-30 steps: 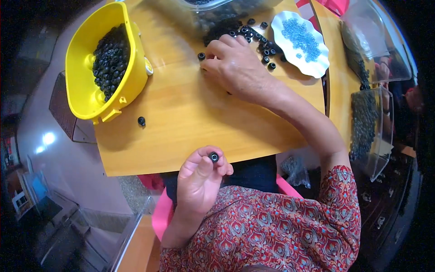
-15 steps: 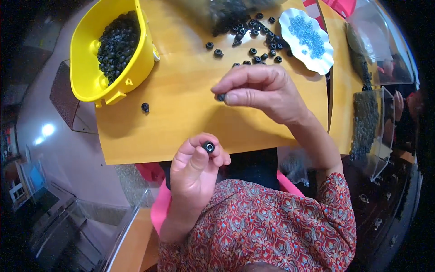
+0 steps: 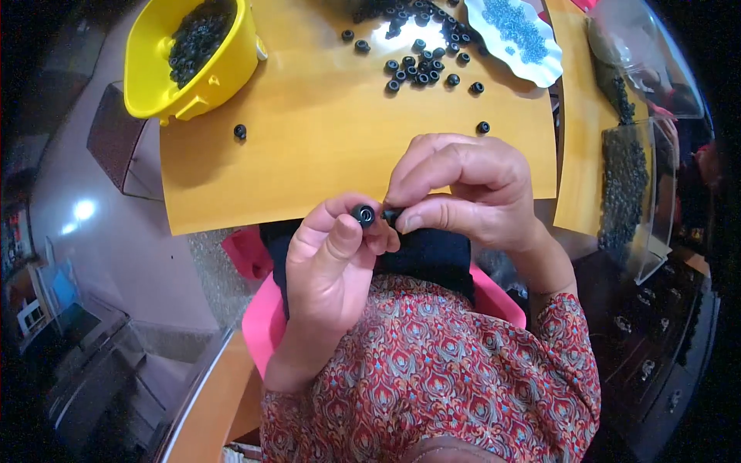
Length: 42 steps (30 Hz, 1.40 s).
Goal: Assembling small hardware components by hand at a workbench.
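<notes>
L hand (image 3: 336, 258) pinches a small black ring (image 3: 363, 214) at its fingertips, just off the near edge of the table (image 3: 309, 139). R hand (image 3: 463, 189) pinches another tiny black bit (image 3: 388, 215) right beside it, nearly touching. More rings (image 3: 421, 65) lie far up the table, w/ a yellow bowl (image 3: 193, 62) at left.

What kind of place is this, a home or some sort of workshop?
Probably a small hand-assembly workstation, though home or workshop is unclear. A yellow plastic tub holds small black ring-shaped parts, more rings lie loose on the orange-brown wooden board, and a white scalloped dish holds tiny blue-grey pieces.
</notes>
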Each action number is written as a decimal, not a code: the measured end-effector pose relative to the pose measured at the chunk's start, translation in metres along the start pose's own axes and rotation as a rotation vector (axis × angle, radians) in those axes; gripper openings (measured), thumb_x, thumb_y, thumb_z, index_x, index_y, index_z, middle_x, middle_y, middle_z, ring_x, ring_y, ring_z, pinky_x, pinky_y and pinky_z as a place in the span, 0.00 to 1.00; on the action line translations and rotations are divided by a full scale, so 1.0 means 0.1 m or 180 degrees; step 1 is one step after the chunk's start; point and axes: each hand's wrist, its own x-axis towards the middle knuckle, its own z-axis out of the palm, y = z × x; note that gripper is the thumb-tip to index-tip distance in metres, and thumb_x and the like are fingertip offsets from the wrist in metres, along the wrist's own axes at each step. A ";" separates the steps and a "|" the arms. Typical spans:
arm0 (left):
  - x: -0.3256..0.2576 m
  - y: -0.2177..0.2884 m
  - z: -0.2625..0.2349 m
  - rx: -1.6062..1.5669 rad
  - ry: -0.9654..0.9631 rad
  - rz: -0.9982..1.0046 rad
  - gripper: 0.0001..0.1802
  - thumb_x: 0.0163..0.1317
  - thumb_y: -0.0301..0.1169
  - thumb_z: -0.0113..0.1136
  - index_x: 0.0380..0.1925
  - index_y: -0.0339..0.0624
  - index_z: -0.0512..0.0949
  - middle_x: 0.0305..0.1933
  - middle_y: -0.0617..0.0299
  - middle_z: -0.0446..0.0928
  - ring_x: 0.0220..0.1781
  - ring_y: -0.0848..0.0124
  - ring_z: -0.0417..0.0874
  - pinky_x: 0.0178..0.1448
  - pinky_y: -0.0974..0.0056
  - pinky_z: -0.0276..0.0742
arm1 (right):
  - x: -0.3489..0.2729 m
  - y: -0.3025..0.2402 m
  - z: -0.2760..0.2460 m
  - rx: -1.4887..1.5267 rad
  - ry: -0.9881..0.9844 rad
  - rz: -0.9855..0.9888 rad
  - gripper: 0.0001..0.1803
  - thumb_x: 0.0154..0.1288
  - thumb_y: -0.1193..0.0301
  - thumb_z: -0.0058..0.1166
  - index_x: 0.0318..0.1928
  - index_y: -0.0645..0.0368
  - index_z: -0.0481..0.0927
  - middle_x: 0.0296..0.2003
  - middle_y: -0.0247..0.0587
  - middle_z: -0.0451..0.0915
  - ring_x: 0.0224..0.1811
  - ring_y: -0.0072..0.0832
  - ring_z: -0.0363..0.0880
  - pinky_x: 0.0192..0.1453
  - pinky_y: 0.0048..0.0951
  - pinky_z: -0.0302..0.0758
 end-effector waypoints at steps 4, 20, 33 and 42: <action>-0.06 -0.01 0.01 0.0052 0.0142 -0.0021 0.15 0.63 0.34 0.60 0.44 0.34 0.75 0.39 0.57 0.79 0.38 0.67 0.79 0.47 0.62 0.75 | -0.02 -0.05 0.04 -0.0403 -0.0062 -0.0362 0.09 0.47 0.81 0.66 0.32 0.66 0.82 0.29 0.44 0.81 0.31 0.31 0.80 0.35 0.28 0.75; -0.13 0.02 0.03 0.0346 0.0100 0.0085 0.13 0.61 0.31 0.62 0.42 0.34 0.77 0.36 0.60 0.80 0.36 0.73 0.80 0.44 0.70 0.75 | -0.01 -0.15 0.10 -0.1079 -0.0250 -0.0642 0.11 0.45 0.77 0.68 0.33 0.63 0.84 0.27 0.39 0.80 0.28 0.29 0.78 0.29 0.24 0.72; -0.12 -0.01 0.02 0.0748 0.0191 0.0185 0.12 0.61 0.30 0.62 0.41 0.34 0.78 0.34 0.61 0.79 0.33 0.76 0.78 0.41 0.72 0.73 | -0.07 -0.19 0.12 -0.1678 -0.0140 -0.0672 0.11 0.44 0.76 0.69 0.32 0.60 0.84 0.26 0.36 0.78 0.28 0.27 0.77 0.29 0.24 0.70; -0.14 0.06 0.02 0.0782 0.0011 -0.0273 0.11 0.57 0.29 0.66 0.36 0.33 0.79 0.34 0.64 0.78 0.34 0.78 0.77 0.41 0.74 0.72 | 0.00 -0.13 0.00 -0.0033 -0.0689 0.0061 0.13 0.44 0.73 0.71 0.31 0.66 0.84 0.25 0.40 0.79 0.26 0.27 0.75 0.28 0.24 0.68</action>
